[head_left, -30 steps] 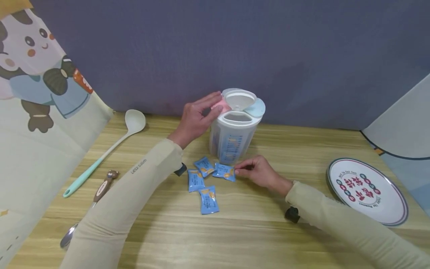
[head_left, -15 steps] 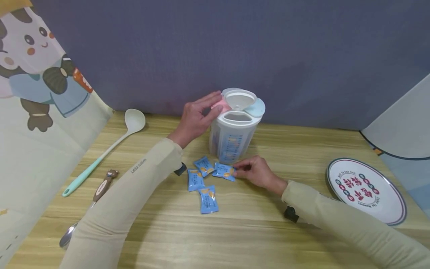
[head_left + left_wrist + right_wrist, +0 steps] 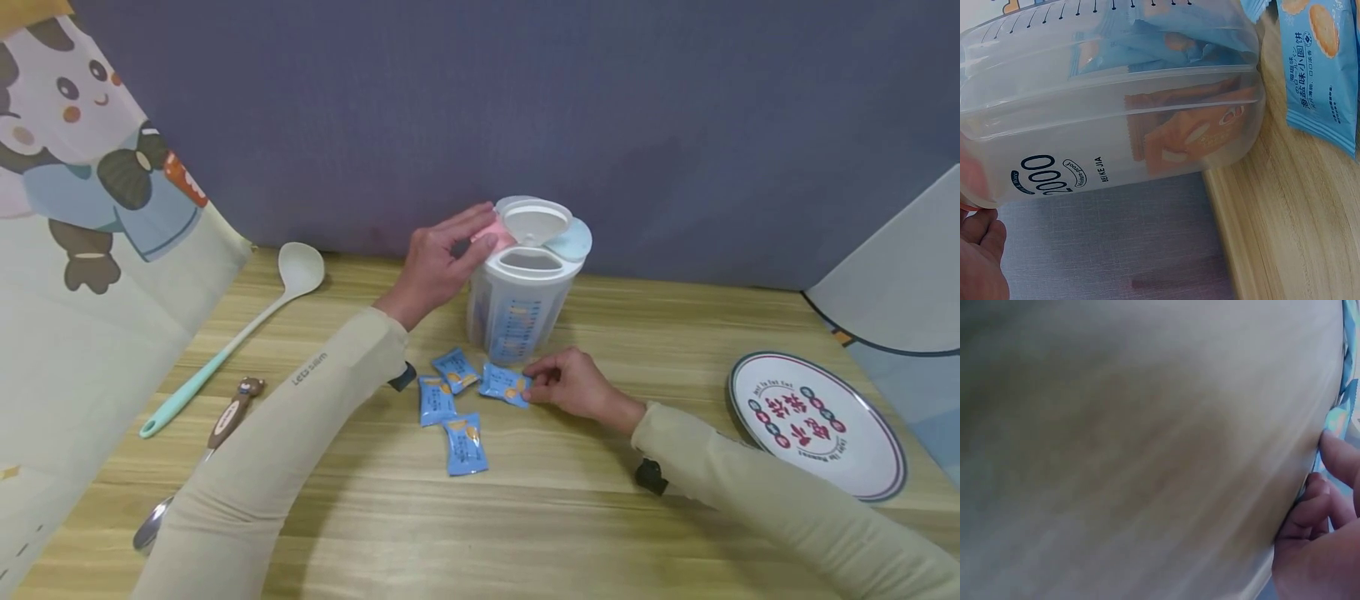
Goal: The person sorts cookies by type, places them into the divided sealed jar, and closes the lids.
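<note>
A clear storage container (image 3: 528, 292) stands upright at the back, with one white flap raised over an open slot. My left hand (image 3: 442, 262) grips its top at the pink lid (image 3: 497, 237); in the left wrist view only some of those fingers (image 3: 982, 234) show, at the rim. Inside the container lie orange packets (image 3: 1191, 131) and blue packets (image 3: 1147, 47). My right hand (image 3: 577, 383) pinches the right end of a blue biscuit packet (image 3: 504, 384) lying in front of the container. Three more blue packets (image 3: 455, 371) lie to its left and nearer.
On the left lie a white ladle (image 3: 302, 268) with a mint handle and a spoon (image 3: 228, 421) with a brown bear handle, partly under my left sleeve. Stacked plates (image 3: 817, 417) stand at the right. A dark cloth wall (image 3: 525, 108) closes the back.
The pinched packet has shifted slightly right, apart from the packet beside it. My right thumb and fingers have closed further over its end. My left hand and the container have stayed in place.
</note>
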The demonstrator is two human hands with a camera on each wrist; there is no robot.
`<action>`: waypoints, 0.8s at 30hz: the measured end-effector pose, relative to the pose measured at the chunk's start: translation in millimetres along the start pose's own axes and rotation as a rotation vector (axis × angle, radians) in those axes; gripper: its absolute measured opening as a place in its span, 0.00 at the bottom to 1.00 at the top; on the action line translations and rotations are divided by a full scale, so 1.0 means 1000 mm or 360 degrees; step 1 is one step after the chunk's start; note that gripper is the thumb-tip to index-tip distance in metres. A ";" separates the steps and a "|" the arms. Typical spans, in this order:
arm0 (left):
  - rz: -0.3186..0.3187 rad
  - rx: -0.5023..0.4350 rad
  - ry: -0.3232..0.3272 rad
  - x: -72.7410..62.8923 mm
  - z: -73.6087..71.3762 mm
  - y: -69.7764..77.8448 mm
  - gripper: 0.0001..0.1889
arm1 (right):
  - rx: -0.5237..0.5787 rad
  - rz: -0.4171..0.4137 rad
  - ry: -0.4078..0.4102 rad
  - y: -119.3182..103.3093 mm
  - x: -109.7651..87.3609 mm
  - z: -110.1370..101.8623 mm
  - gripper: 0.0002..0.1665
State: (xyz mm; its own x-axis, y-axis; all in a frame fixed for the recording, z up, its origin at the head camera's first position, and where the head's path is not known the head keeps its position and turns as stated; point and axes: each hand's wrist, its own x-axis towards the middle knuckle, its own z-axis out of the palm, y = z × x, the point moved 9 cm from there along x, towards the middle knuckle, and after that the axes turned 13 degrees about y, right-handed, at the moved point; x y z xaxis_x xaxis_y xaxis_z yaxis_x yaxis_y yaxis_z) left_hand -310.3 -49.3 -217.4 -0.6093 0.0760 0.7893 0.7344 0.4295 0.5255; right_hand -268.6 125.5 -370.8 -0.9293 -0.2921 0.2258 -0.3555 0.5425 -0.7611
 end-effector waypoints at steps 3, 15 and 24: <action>0.0000 -0.0003 0.0000 0.000 0.000 0.000 0.20 | -0.0003 0.0029 -0.0036 0.002 -0.001 0.000 0.13; 0.0046 -0.0010 0.0040 0.000 -0.001 0.000 0.19 | 0.0168 0.0081 -0.0078 0.006 -0.005 -0.002 0.11; 0.0034 -0.0019 0.0025 0.000 0.000 0.000 0.19 | 0.0254 0.0195 -0.0067 0.011 -0.011 -0.007 0.08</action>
State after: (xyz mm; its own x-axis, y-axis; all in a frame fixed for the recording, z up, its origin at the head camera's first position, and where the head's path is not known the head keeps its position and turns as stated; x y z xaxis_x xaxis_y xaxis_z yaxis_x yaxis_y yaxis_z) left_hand -310.5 -49.2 -217.2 -0.5888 0.0712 0.8051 0.7507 0.4175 0.5121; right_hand -263.4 140.0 -377.3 -0.9585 -0.2660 0.1028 -0.2167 0.4452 -0.8688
